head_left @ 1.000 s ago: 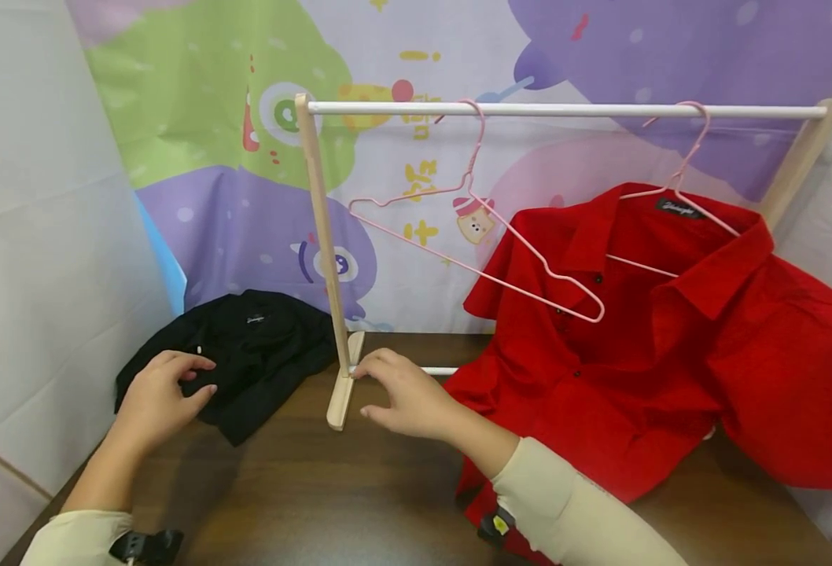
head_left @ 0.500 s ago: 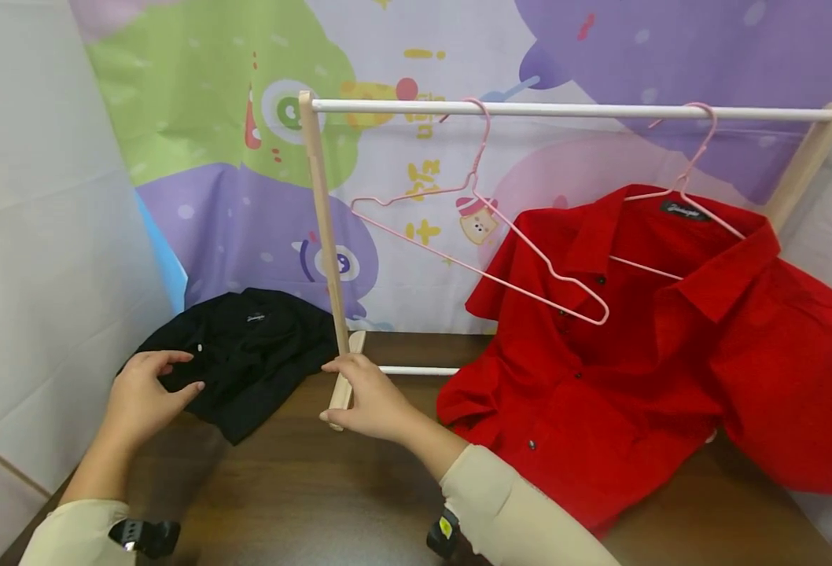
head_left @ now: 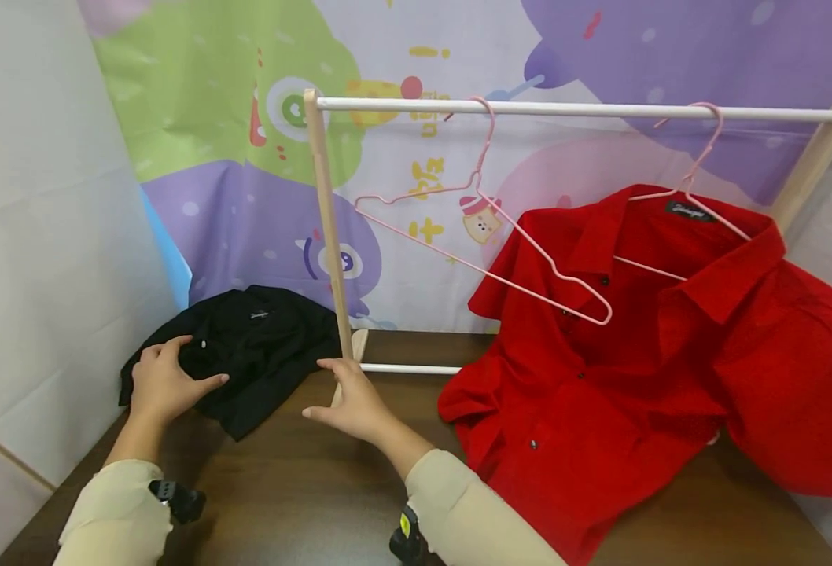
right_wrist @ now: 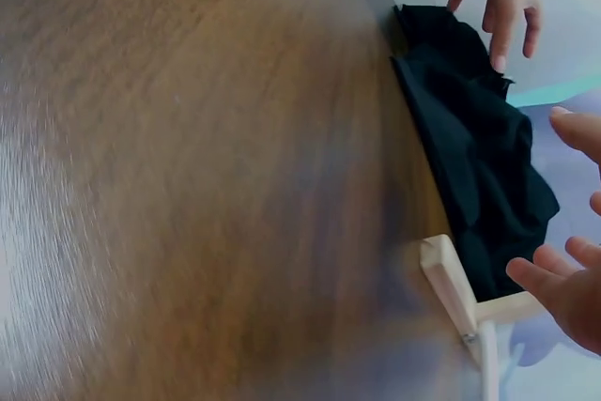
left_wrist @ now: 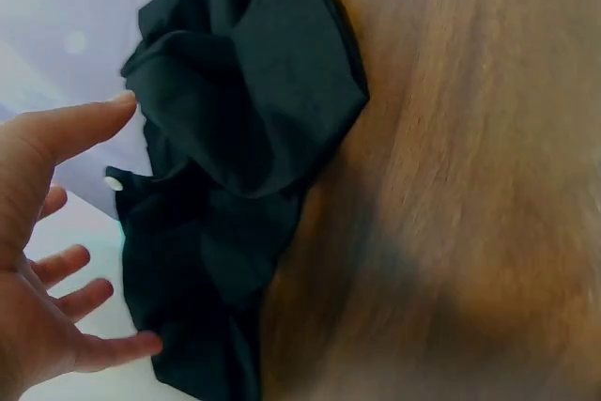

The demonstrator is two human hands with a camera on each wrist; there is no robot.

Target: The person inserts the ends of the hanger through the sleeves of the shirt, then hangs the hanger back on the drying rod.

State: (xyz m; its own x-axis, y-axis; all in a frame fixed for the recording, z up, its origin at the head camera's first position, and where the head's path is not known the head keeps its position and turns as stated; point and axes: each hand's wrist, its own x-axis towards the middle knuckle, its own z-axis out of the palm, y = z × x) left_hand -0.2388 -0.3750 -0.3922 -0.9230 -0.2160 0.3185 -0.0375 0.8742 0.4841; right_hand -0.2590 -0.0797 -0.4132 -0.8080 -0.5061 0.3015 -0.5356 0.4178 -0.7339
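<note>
A: How do the fingers (left_wrist: 117, 351) stand?

B: Apart on both hands, with nothing gripped. The left hand (head_left: 164, 385) has its thumb held well away from the rest, and so does the right hand (head_left: 358, 399).

A: What is each one nearest to?

B: The left is at the side of the black top (head_left: 267, 354). In its wrist view one fingertip overlaps the cloth's edge, but I can't tell whether it touches. The right is in front of the foot (head_left: 362, 342) of the rack's left post (head_left: 331, 228), near the top's other end; contact isn't clear there either.

A: And the top itself?

B: Crumpled on the worktop (head_left: 303, 487), left of the post, up near the backdrop (head_left: 225, 228). A white button (head_left: 204, 344) and a small label (head_left: 259, 314) show.

A: Further out?

B: The white rail (head_left: 586, 108) carries two pink hangers. The bare hanger (head_left: 479, 167) hangs aslant, its lower end across the red shirt (head_left: 621, 393) as the head camera sees it. The other hanger (head_left: 690, 174) bears that shirt, collar spread, dark buttons down the front.

A: What's on the arms?

B: Pale sleeves (head_left: 115, 511), each with a small black device at the forearm.
</note>
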